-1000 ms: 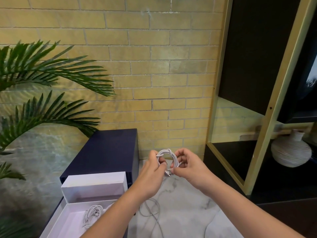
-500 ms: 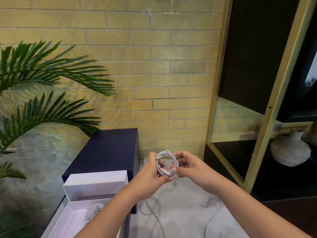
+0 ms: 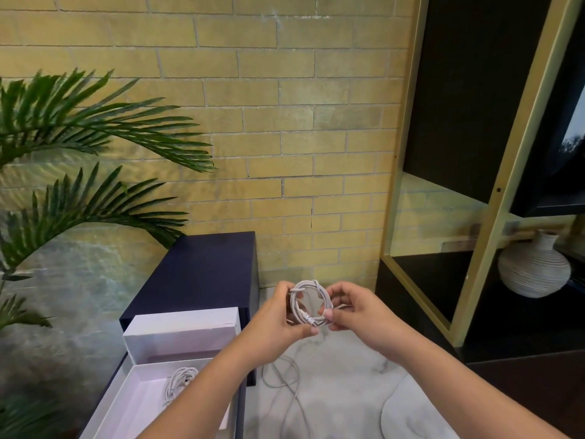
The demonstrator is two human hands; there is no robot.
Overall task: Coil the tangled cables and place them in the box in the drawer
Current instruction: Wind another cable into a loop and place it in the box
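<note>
Left hand and right hand both pinch the coiled white cable; at seven o'clock, the white box holds another coil

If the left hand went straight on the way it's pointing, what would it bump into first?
The left hand would probably bump the right hand, just across the coiled cable both grip. Depth is unclear.
</note>
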